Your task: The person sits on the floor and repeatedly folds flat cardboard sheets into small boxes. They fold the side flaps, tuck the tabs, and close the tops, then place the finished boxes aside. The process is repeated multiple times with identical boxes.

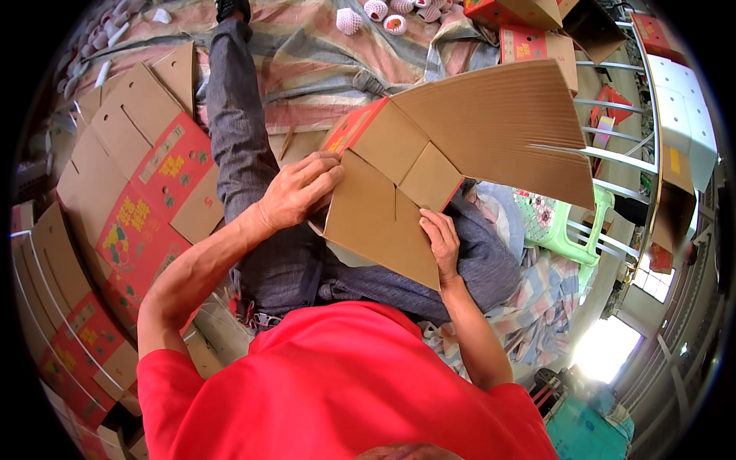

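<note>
Two-handed, held the cardboard carton (376,203) over the legs (247,146), probably for steadiness; grasped its left edge with left hand (300,188) fingers, laid right hand (442,247) fingers on the near panel; couldn't tell whether pinching.

A carton (425,172) partly covers the trousers (268,257); the top edge crops one shoe (232,9).

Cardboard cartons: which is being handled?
Partly folded carton at centre, brown flap sticking out: left hand and right hand touch it. Neither touches the flat cartons, left, or red cartons, upper right.
</note>
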### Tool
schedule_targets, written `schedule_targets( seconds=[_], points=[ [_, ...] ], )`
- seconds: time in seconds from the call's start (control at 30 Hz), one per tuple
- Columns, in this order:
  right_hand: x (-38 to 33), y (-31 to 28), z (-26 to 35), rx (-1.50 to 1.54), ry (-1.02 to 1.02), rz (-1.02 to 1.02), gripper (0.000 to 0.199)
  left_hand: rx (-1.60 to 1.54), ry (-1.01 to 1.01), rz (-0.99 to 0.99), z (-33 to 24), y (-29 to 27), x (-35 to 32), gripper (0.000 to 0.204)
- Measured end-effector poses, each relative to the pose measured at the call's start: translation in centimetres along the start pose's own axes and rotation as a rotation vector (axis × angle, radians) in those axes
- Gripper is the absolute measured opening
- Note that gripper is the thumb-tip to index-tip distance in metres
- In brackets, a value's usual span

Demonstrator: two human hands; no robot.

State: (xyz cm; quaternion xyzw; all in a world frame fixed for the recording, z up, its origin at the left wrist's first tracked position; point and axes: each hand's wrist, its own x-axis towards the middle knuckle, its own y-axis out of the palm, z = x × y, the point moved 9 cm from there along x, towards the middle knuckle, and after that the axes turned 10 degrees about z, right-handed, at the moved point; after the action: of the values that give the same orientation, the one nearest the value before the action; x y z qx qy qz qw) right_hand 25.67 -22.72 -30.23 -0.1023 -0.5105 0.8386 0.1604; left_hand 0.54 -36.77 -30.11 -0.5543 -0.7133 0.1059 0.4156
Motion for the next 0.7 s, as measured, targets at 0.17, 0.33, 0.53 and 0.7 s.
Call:
schedule_targets(
  seconds=[0.17,0.33,0.53,0.7],
  points=[
    [-0.5,0.0,-0.2,-0.031,0.002,0.012,0.029,-0.026,0.028,0.057,0.1,0.4,1.3,0.038],
    [-0.4,-0.2,-0.2,-0.02,0.0,0.016,0.029,-0.106,0.027,0.094,1.4,1.3,1.6,0.031],
    [1.2,0.1,-0.5,0.018,0.022,0.035,0.032,0.152,0.023,0.191,3.2,0.8,3.0,0.027],
    [1.4,0.6,-2.1,0.024,0.007,0.024,0.034,-0.278,-0.11,0.117,3.9,-1.2,3.0,0.033]
  ],
)
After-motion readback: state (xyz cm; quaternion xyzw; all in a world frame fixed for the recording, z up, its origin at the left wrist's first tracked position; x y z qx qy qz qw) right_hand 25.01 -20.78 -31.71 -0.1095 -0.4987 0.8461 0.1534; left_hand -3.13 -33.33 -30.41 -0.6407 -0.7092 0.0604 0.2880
